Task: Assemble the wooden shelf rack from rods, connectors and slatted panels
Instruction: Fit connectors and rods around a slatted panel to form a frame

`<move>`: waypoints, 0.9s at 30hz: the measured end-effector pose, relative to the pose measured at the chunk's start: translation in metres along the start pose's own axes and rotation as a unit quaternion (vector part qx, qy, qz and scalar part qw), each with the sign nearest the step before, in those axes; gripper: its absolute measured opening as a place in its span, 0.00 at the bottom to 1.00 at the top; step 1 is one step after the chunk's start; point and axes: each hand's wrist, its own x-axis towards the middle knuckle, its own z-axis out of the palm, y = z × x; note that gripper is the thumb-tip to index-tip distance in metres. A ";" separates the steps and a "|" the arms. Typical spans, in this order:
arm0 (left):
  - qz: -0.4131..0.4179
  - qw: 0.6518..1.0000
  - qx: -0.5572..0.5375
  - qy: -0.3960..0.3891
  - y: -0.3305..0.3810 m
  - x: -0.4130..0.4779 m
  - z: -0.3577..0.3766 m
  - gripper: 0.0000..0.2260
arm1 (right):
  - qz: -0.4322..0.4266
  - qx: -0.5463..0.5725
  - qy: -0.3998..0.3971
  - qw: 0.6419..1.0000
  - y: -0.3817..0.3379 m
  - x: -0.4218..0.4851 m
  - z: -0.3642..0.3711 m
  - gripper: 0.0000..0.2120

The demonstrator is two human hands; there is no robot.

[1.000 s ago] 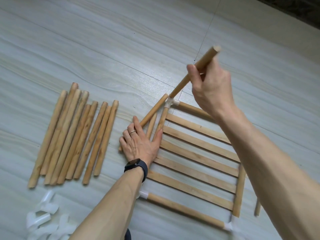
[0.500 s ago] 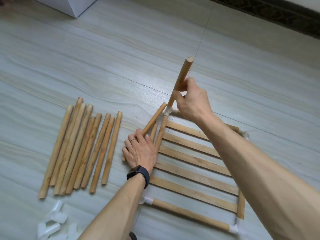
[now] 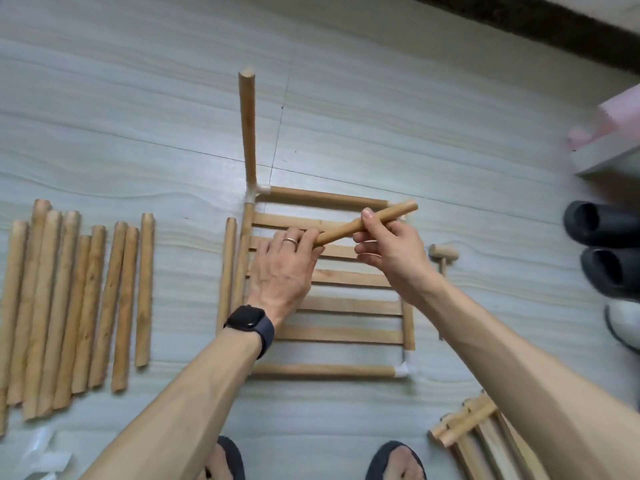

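pale grey floor [image 3: 381,116] with a faint wavy grain fills the view. on it lies the rack frame [image 3: 329,199], a flat square of four light round wooden rods around flat slats; five slats show between the arms. two white connectors are visible on it, one at the far left corner [image 3: 257,192] and one at the near right corner [image 3: 402,370]; the other two corners are covered. one upright rod [image 3: 248,126] stands out of the far left connector.

above the frame's far half, one held rod [image 3: 341,232] is carried slantwise, its right end higher. the left grip [image 3: 284,271] has its fingers curled round the rod's lower left end, a ring on one finger and a dark watch [image 3: 249,322] on the wrist. the right grip [image 3: 388,251] clasps the rod further right, thumb on top.

just left of the frame lies one single rod [image 3: 227,271]. well left of the frame, at least nine spare rods [image 3: 90,306] lie side by side. right of the frame sits one small wooden mallet [image 3: 443,252]. near the frame's right front, a second slatted panel [image 3: 485,434] pokes out under the right arm.
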 end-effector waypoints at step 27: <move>-0.077 0.901 0.054 -0.424 -0.003 -0.026 0.062 0.48 | -0.207 -0.369 0.340 0.840 -0.031 0.046 -0.122 0.20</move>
